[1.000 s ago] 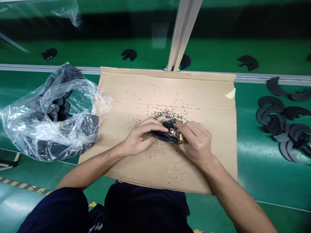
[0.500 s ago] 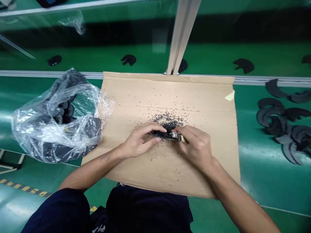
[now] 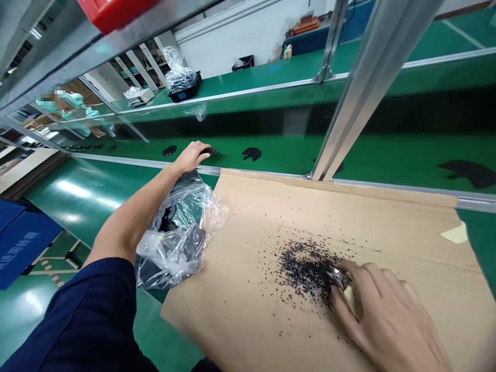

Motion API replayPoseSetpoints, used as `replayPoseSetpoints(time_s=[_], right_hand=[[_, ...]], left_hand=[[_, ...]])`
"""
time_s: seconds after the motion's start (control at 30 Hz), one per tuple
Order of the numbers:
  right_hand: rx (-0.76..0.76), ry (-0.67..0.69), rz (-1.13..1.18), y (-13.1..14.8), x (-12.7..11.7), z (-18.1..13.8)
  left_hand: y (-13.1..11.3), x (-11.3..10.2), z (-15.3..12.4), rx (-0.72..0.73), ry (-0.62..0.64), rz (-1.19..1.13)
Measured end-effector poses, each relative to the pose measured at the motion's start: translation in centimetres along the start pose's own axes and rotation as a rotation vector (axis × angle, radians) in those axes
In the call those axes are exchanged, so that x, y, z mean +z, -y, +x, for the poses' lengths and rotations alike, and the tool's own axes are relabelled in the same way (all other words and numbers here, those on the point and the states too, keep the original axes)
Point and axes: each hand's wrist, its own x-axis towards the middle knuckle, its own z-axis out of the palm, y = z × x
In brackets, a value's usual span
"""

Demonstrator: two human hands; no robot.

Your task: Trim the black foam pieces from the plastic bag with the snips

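My left hand (image 3: 191, 156) reaches far out over the green conveyor belt (image 3: 279, 147), fingers on a small black part (image 3: 211, 151) lying there. My right hand (image 3: 382, 320) rests on the cardboard sheet (image 3: 387, 232) at the lower right, closed around a small metal clipper-like tool (image 3: 341, 281) with a pale handle. A heap of tiny black trimmings (image 3: 306, 266) lies on the cardboard just left of that hand.
A clear plastic bag (image 3: 178, 237) with black parts sits at the cardboard's left edge. More black parts (image 3: 251, 153) lie on the belt. A metal post (image 3: 360, 88) rises behind the cardboard. A red bin (image 3: 112, 10) sits on the overhead shelf.
My left hand left the black part it held on the cardboard and stretched out to the belt. The view swung up and left. My right hand stayed on the cardboard with the tool.
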Motion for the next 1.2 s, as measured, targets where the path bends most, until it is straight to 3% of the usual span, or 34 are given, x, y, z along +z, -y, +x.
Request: replayPoseSetpoints(time_s=[0.1, 0.2, 0.3, 0.43, 0.57, 0.7, 0.77, 0.83, 0.9, 0.97, 1.03, 1.13, 1.2], right_hand=[[-0.011, 0.009, -0.015, -0.9, 0.1, -0.3], [-0.075, -0.014, -0.025, -1.6, 0.2, 0.0], [-0.16, -0.038, -0.039, -1.7, 0.1, 0.8], [-0.188, 0.022, -0.046, -1.5, 0.1, 1.6], [-0.073, 0.013, 0.07, -1.6, 0.2, 1.3], [0.046, -0.153, 0.159, -0.4, -0.3, 1.9], [0.057, -0.22, 0.225, 0.8, -0.7, 2.5], [0.003, -0.234, 0.339, 2.1, -1.0, 2.9], [-0.066, -0.206, 0.48, 3.1, -1.0, 2.8], [-0.076, -0.18, 0.587, 3.7, -1.0, 2.4], [0.017, -0.173, 0.646, 3.9, -0.9, 2.1], [0.253, -0.107, 0.739, 4.0, -1.1, 2.0], [0.383, -0.045, 0.82, 4.0, -1.2, 2.2]], left_hand=[[1.5, 1.5, 1.8, -0.032, 0.033, -0.012], [0.9, 2.5, 3.1, -0.065, 0.035, -0.032], [-2.2, 3.7, 4.8, -0.049, 0.021, -0.104], [-8.1, 5.1, 6.6, -0.011, 0.004, -0.24], [-12.5, 3.7, 6.1, -0.017, -0.116, -0.336], [-15.9, 1.2, 0.8, 0.141, -0.137, -0.435], [-17.7, 1.0, -4.1, 0.288, -0.063, -0.515], [-19.5, 1.3, -9.4, 0.558, 0.114, -0.744], [-20.6, 1.9, -14.0, 0.612, 0.201, -0.792], [-20.3, 1.9, -17.0, 0.595, 0.241, -0.802], [-18.4, 1.4, -18.2, 0.492, 0.256, -0.688], [-13.1, 0.0, -17.8, 0.127, 0.267, -0.218], [-9.3, -0.7, -17.1, -0.036, 0.293, -0.057]])
